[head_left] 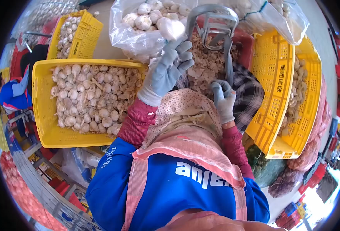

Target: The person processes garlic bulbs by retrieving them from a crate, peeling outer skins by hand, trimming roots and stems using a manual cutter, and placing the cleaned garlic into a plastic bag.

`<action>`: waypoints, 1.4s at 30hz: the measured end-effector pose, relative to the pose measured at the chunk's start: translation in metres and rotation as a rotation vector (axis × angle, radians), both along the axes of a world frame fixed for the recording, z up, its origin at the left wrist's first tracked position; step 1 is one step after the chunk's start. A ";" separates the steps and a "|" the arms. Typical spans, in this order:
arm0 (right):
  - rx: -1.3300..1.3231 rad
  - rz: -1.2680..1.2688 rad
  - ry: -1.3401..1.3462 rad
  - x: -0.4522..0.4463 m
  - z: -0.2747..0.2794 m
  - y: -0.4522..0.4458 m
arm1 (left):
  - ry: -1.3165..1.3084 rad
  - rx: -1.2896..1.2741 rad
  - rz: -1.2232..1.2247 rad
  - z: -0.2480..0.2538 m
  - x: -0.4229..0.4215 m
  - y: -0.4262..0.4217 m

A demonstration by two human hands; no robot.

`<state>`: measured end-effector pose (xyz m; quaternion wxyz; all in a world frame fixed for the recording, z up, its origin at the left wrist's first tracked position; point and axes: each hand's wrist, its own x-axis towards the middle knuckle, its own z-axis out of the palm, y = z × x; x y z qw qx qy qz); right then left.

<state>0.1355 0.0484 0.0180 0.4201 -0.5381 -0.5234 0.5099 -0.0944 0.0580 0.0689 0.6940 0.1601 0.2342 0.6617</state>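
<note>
My left hand point(167, 68), in a grey-blue coated glove, is raised with its fingers spread. A white garlic bulb point(171, 29) appears just beyond its fingertips, at the edge of a clear plastic bag point(120, 32) of garlic bulbs point(143, 22). My right hand point(223, 101), gloved alike, has its fingers curled at the lower end of the long handle point(228, 57) of a grey metal lever tool point(212, 15). The grip is partly hidden. Behind the tool, dry garlic skins and stems point(206, 69) lie heaped in a red container point(247, 48).
A yellow crate point(43, 115) of garlic bulbs stands at my left. Stacked yellow crates point(272, 92) stand at my right, near mesh sacks point(274, 167). Another garlic crate point(89, 32) sits at upper left. A person in blue point(16, 92) is at far left.
</note>
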 end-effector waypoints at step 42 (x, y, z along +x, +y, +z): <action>0.433 0.584 -0.132 -0.053 0.034 0.002 | 0.553 -0.101 -0.258 -0.060 -0.022 -0.079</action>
